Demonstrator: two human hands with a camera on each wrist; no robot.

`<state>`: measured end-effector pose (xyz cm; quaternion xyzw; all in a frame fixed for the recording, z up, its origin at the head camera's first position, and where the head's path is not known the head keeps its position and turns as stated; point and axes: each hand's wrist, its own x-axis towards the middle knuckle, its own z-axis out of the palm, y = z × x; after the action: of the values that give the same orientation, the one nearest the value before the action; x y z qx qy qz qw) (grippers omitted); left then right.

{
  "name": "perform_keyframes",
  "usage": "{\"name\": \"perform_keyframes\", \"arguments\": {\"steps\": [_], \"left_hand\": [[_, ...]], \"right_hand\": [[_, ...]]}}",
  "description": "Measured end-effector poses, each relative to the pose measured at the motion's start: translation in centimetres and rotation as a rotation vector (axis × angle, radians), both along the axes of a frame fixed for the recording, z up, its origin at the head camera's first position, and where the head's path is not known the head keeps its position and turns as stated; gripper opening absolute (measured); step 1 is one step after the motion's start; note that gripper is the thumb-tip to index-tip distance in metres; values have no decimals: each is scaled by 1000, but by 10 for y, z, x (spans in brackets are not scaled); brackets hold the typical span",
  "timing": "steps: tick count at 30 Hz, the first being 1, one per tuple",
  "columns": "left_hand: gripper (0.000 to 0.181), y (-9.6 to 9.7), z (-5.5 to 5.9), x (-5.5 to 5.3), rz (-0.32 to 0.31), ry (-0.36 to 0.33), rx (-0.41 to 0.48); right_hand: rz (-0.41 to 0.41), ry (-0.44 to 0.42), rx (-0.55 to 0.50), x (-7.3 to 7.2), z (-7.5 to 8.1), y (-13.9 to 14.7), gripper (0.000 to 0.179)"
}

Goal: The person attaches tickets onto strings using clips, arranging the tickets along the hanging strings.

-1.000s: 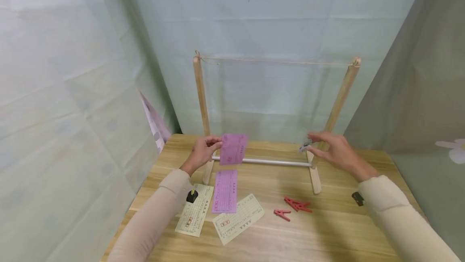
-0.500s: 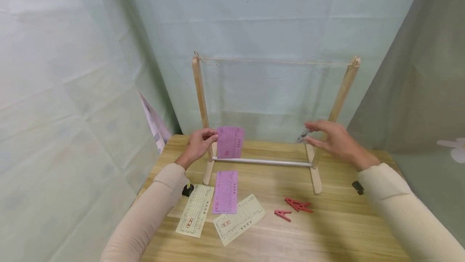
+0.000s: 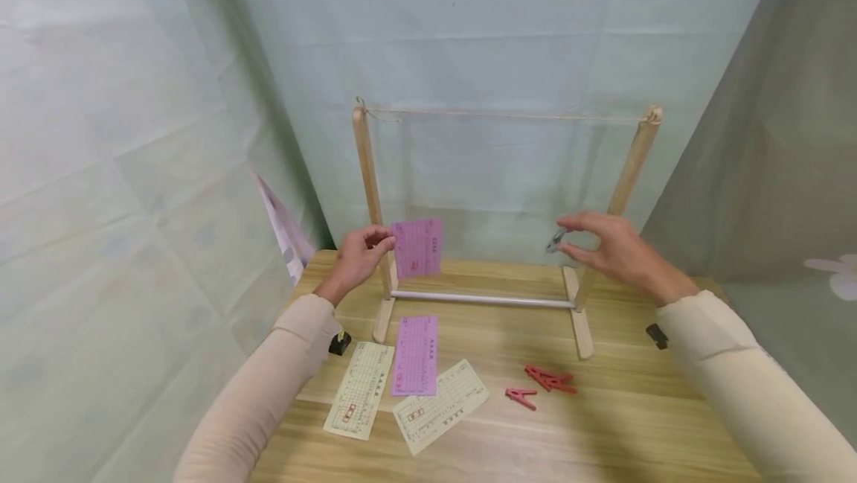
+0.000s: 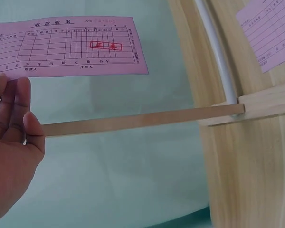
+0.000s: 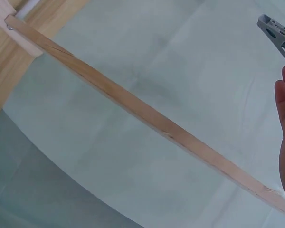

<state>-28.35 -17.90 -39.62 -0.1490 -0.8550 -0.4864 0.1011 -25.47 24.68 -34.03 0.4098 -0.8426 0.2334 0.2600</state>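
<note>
My left hand (image 3: 356,260) pinches the edge of a pink receipt slip (image 3: 420,248) between thumb and fingers. The slip is raised above the table near the rack's left post (image 3: 368,170); its printed grid and red stamp show in the left wrist view. Over on the right, my right hand (image 3: 619,248) grips a grey clothespin (image 3: 556,240) by thumb and fingertips, in front of the right post (image 3: 629,170). In the right wrist view the clothespin (image 5: 278,35) points away from the fingers. A thin string (image 3: 495,114) runs between the post tops, higher than both hands.
A second pink receipt (image 3: 415,356) and two yellow receipts (image 3: 360,391) lie on the wooden table (image 3: 535,446). Several red clothespins (image 3: 521,397) lie right of them. A white rod (image 3: 482,298) joins the rack's feet. Pale cloth (image 3: 495,36) hangs behind.
My left hand has risen and shifted slightly left with the pink receipt. My right hand has also lifted, carrying the grey clothespin. The slips and red clothespins on the table stay put.
</note>
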Motion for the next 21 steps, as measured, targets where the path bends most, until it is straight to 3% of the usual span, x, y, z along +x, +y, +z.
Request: {"name": "perform_keyframes", "arguments": {"steps": [7, 21], "left_hand": [[16, -2, 14, -2, 15, 43, -55], [18, -15, 53, -6, 25, 69, -131]], "right_hand": [[-9, -21, -1, -3, 10, -5, 44], [40, -4, -9, -17, 40, -26, 40]]}}
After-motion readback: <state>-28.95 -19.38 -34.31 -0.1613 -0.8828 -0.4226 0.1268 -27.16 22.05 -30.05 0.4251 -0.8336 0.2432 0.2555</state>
